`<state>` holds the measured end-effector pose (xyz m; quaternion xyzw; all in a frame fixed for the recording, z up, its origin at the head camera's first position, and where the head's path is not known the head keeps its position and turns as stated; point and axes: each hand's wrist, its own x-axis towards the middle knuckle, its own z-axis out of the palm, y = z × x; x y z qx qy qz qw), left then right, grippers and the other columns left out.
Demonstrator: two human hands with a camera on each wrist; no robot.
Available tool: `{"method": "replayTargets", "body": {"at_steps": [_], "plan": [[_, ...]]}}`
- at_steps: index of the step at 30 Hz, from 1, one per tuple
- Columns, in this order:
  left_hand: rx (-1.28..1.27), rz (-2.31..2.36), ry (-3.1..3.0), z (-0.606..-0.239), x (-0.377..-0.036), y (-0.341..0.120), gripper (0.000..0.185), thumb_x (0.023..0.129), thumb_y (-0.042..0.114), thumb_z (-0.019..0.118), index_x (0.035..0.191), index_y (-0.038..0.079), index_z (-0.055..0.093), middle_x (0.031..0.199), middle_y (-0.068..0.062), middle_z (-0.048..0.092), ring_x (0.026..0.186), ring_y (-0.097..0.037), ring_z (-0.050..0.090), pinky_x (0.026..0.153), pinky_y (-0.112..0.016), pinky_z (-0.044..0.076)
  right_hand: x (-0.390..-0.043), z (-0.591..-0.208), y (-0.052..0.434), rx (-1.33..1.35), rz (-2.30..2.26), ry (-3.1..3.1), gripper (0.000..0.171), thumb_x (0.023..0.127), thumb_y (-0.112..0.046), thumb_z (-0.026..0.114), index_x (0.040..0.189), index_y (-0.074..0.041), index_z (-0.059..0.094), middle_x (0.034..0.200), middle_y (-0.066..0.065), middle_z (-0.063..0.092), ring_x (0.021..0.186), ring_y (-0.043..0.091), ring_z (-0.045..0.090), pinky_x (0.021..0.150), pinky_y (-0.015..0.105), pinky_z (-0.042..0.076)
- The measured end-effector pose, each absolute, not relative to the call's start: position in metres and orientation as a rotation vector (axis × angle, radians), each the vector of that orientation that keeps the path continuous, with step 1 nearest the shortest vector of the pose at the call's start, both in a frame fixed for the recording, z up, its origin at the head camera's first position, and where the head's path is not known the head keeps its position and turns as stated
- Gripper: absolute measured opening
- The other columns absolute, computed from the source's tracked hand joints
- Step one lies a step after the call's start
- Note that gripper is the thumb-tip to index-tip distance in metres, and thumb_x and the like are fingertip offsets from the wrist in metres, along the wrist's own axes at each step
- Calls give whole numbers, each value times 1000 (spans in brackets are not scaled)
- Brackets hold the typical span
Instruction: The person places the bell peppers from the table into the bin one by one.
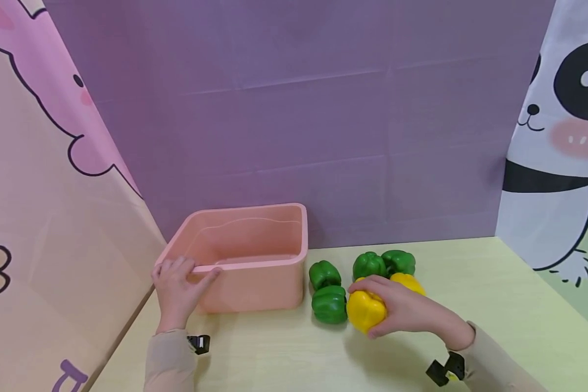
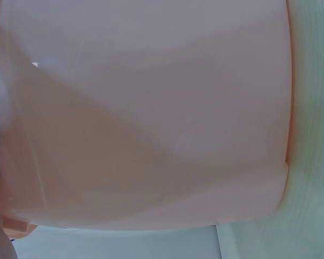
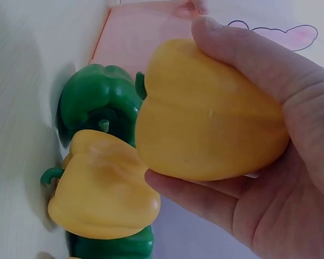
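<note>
My right hand (image 1: 397,305) holds a yellow bell pepper (image 1: 366,311) between thumb and fingers; the right wrist view shows this pepper (image 3: 210,113) raised, its green stem pointing left. A second yellow bell pepper (image 3: 102,189) stays on the table, partly behind the hand in the head view. Two green bell peppers (image 1: 330,305) stand beside the bin, and two more green bell peppers (image 1: 369,265) lie behind the right hand. On the left, my left hand (image 1: 178,288) grips the near rim of a pink plastic bin (image 1: 255,291), whose wall (image 2: 151,118) fills the left wrist view.
The pale wooden table (image 1: 274,354) runs up to a purple backdrop (image 1: 323,136). Printed cloth panels stand on both sides, one with a panda (image 1: 544,179) at right. The visible part of the bin's inside holds nothing.
</note>
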<state>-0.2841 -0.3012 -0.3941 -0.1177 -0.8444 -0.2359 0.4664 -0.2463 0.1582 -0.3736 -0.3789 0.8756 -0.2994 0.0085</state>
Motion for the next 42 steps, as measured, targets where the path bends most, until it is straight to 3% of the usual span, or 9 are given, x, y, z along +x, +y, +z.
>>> {"method": "replayTargets", "body": {"at_steps": [10, 22, 30, 42], "plan": [[-283, -564, -2074, -394, -282, -306, 37, 67, 39, 82, 74, 11, 59, 76, -5, 58, 79, -27, 44, 95, -59, 20, -250, -365, 150, -1237, -961, 2714, 69, 68, -25, 85, 129, -20, 53, 114, -8, 53, 85, 10, 53, 73, 30, 46], [-273, -563, -2079, -395, -282, -307, 40, 67, 41, 82, 73, 10, 58, 77, -6, 58, 82, -30, 46, 96, -60, 19, -252, -357, 141, -1227, -997, 2694, 69, 68, -26, 85, 129, -31, 51, 112, -9, 52, 87, 12, 54, 73, 32, 47], [-281, -571, -2070, -395, -283, -306, 39, 67, 40, 82, 74, 11, 58, 77, -5, 59, 82, -29, 46, 96, -60, 19, -253, -349, 135, -1252, -1037, 2674, 70, 68, -22, 86, 130, -24, 53, 114, -8, 52, 89, 14, 54, 76, 34, 47], [-307, -568, -2050, -395, -288, -302, 41, 68, 44, 80, 74, 9, 58, 77, -7, 59, 80, -29, 45, 94, -59, 20, -255, -341, 127, -1289, -1072, 2643, 72, 68, -20, 87, 130, -27, 51, 117, -9, 51, 94, 15, 53, 79, 35, 47]]}}
